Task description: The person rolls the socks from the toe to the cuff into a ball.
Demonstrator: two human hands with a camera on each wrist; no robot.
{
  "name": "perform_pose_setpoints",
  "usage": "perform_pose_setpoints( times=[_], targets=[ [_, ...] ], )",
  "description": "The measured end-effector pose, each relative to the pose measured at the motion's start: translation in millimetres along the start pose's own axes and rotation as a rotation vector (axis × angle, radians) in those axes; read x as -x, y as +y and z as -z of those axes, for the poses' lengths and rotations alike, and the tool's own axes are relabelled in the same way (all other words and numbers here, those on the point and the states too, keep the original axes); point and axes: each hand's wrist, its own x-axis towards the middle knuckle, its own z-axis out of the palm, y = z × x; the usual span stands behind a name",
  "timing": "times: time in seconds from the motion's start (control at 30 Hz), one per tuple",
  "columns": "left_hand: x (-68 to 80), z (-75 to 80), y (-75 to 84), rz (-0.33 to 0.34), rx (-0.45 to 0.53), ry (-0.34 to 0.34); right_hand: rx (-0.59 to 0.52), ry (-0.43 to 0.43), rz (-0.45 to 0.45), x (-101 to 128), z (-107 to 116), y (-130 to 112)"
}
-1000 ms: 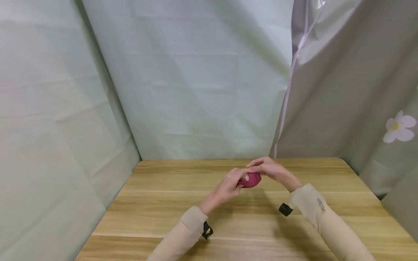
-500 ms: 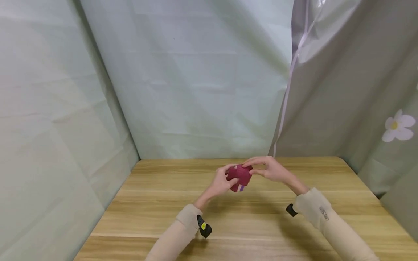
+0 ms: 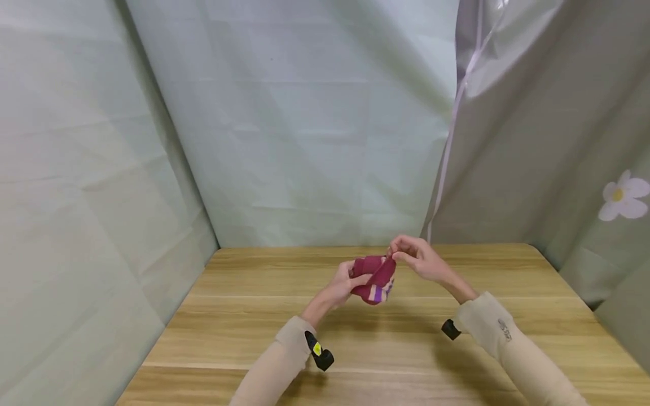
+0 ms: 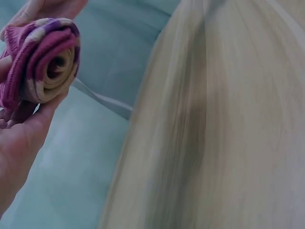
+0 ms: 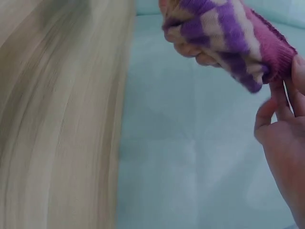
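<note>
Both hands (image 3: 386,270) around rolled sock (image 3: 374,279)

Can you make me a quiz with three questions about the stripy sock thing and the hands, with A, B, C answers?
1. Where is the rolled sock?
A. flat on the table
B. held up above the wooden table
C. on the floor

2. Which colours are in the sock?
A. dark pink, purple and cream
B. green and black
C. plain white

3. What is the right hand doing?
A. lying flat on the table
B. pinching the sock's edge
C. pointing at the flower

Answers:
1 B, both hands lift it clear of the table.
2 A, the wrist views show those stripes.
3 B, its fingertips pinch the top edge while the left hand grips the roll.
</note>
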Motion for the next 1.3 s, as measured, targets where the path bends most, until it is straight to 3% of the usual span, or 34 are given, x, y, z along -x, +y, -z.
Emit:
perform_pose_setpoints(
  times=[0.1, 0.23, 0.4, 0.5, 0.6, 0.73, 0.83, 0.9, 1.0, 1.1, 1.17, 1.3],
  targets=[
    [-1.1, 0.4, 2.5, -0.030, 0.160, 0.051, -0.048, 0.027, -0.053, 1.1, 0.2, 4.9],
    [-4.3, -3.7, 10.5, -0.046, 0.348, 0.218, -0.120, 0.030, -0.129, 2.4, -6.8, 9.5],
    [-8.3, -15.2, 23.7, -0.001, 0.495, 0.441, -0.128, 0.041, -0.186, 3.5, -24.3, 4.8],
    [-10.8, -20.9, 31.7, 0.010, 0.569, 0.538, -0.120, 0.079, -0.183, 3.7, -36.1, -0.6],
    [-12.7, -25.0, 37.3, -0.001, 0.626, 0.626, -0.077, 0.098, -0.144, 2.9, -49.9, -4.3],
    [-13.9, -31.4, 39.1, -0.020, 0.667, 0.709, 0.144, 0.150, -0.042, 1.3, -66.4, -7.9],
    [-16.0, -37.5, 39.1, -0.020, 0.688, 0.699, 0.324, 0.269, 0.053, -1.1, -72.1, -8.2],
    [-17.6, -39.0, 38.5, 0.013, 0.680, 0.651, 0.357, 0.359, 0.057, -2.6, -71.7, -15.6],
    [-16.5, -35.8, 36.4, 0.115, 0.588, 0.540, 0.216, 0.422, 0.002, -0.1, -61.3, -13.3],
    [-11.9, -29.6, 33.2, 0.234, 0.385, 0.429, 0.009, 0.397, -0.078, 5.8, -47.2, -8.2],
    [-9.3, -27.2, 30.7, 0.285, 0.247, 0.378, -0.061, 0.368, -0.096, 9.4, -40.6, -3.2],
    [-8.0, -24.7, 26.6, 0.247, 0.039, 0.289, -0.052, 0.357, -0.164, 12.2, -36.2, -4.7]
  ],
)
